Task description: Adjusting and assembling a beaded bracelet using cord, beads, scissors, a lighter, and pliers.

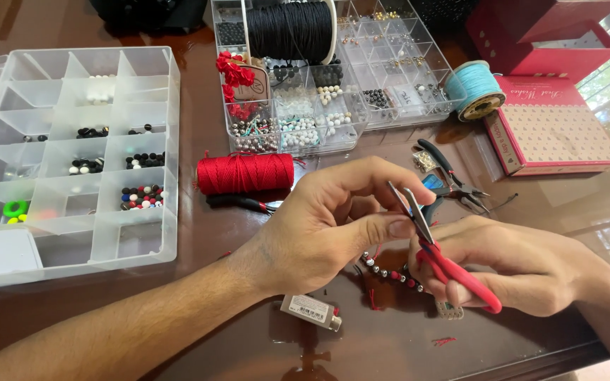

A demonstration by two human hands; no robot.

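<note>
Two bare forearms are being shown entering from the lower edge, one from the lower left corner and one from the lower right. No sleeves, cuffs or gloves are being worn on any part that is being seen. The left hand [333,226] is being presented with short, trimmed nails; the thumbnail is being seen clearly, plain and unpainted. Fine hair is being seen along the left forearm, and creases are being noted at the wrist. The right hand [524,264] is being shown with knuckles and finger folds plainly visible. Rings, watches and bracelets are not being observed on either hand or wrist.
</note>
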